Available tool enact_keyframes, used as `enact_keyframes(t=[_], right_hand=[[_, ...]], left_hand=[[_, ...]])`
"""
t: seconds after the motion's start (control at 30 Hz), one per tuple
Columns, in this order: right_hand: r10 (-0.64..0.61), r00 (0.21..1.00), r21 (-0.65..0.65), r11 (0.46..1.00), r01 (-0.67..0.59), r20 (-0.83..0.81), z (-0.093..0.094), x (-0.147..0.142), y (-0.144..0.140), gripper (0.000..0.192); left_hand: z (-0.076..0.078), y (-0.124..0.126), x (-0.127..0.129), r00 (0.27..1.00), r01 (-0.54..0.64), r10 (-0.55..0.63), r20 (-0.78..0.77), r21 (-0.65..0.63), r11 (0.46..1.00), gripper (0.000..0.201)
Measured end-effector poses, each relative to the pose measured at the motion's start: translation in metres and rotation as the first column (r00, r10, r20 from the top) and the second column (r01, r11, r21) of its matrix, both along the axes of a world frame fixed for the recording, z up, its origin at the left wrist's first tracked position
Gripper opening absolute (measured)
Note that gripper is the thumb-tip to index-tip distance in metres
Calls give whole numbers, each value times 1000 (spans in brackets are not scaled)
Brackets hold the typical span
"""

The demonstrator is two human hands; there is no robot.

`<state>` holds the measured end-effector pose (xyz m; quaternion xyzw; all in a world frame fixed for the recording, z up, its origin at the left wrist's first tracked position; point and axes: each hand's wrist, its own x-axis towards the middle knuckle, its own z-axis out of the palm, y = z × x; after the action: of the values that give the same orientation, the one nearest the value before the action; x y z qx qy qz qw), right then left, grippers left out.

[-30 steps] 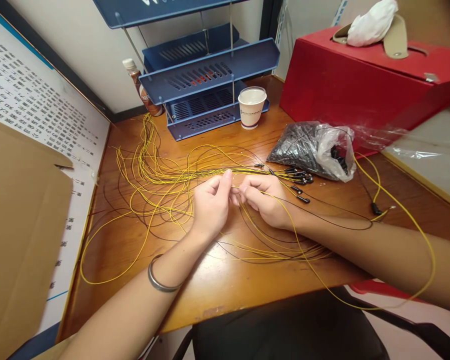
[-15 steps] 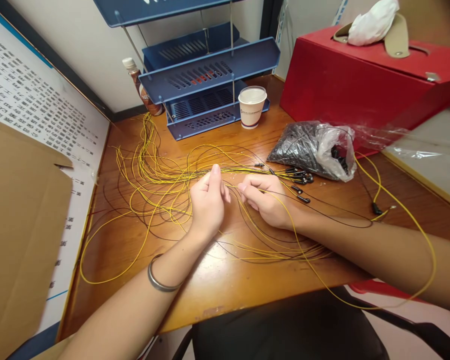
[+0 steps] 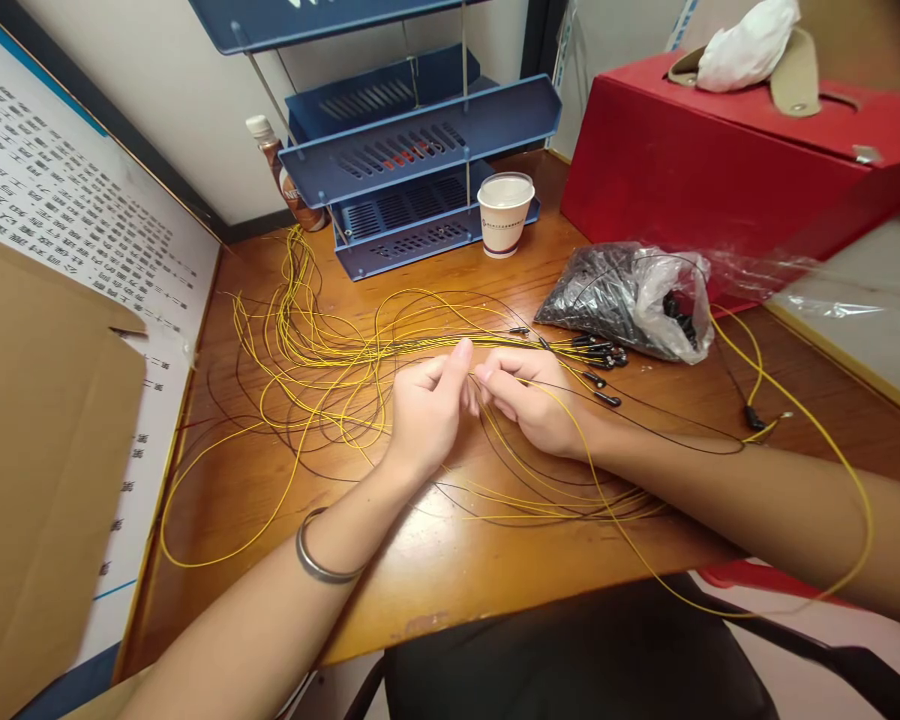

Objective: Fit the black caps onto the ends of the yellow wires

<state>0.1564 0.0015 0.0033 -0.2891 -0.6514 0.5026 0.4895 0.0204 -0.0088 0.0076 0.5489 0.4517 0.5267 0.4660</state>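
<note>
My left hand (image 3: 429, 408) is closed, thumb laid along the curled fingers, with its fingertips against those of my right hand (image 3: 529, 400). Between the thumb and forefinger of the right hand a thin yellow wire (image 3: 581, 430) is pinched; it loops down over the right forearm. What the left fingers hold is mostly hidden, though the wire runs toward them. Behind both hands lies a bundle of yellow and black wires (image 3: 330, 350), several with black end pieces (image 3: 604, 352). More wires (image 3: 540, 510) curve over the table below the right hand.
An open plastic bag of small black parts (image 3: 600, 290) lies beyond my right hand. Farther back stand a paper cup (image 3: 504, 220), a blue rack (image 3: 420, 150), a bottle (image 3: 289, 185) and a red box (image 3: 690, 170). Cardboard (image 3: 52, 450) leans at left; a black chair (image 3: 570, 660) is at the front.
My left hand has moved right and now meets the right hand's fingertips, closing the short gap where the wire showed. The right hand has stayed nearly still.
</note>
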Motion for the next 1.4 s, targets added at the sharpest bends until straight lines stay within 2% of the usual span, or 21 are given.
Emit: enact_keyframes(t=[0.1,0.53,0.73,0.9,1.07,1.23,1.4], right_hand=[[4,1000,-15,1000,-4,-1,1,-1,0,35],[-30,999,-42,999,32,36,-2,1,0,33],[-55,997,-38,998,56,48,-2,1,0,35],[-94,995,-42,995,95,35,-1,1,0,35],[-41,999,-18,999,41,-4,0,1,0,36],[-2,998,-12,1000,1,-58,-2,0,0,35],[4,999,-14,1000,-4,-44,-1,0,0,34]], left_hand=[[-1,0,0,1000,-16,16,0,25,1000,60],[0,2,-1,993,-117,117,16,-24,993,62],[4,3,-1,981,-161,166,105,-56,985,62],[3,1,-1,994,-92,95,55,-47,995,70],[0,0,0,1000,13,-13,-10,5,1000,68],[1,0,-1,998,45,-43,-41,44,998,59],[0,-1,-1,999,48,-47,-1,26,999,57]])
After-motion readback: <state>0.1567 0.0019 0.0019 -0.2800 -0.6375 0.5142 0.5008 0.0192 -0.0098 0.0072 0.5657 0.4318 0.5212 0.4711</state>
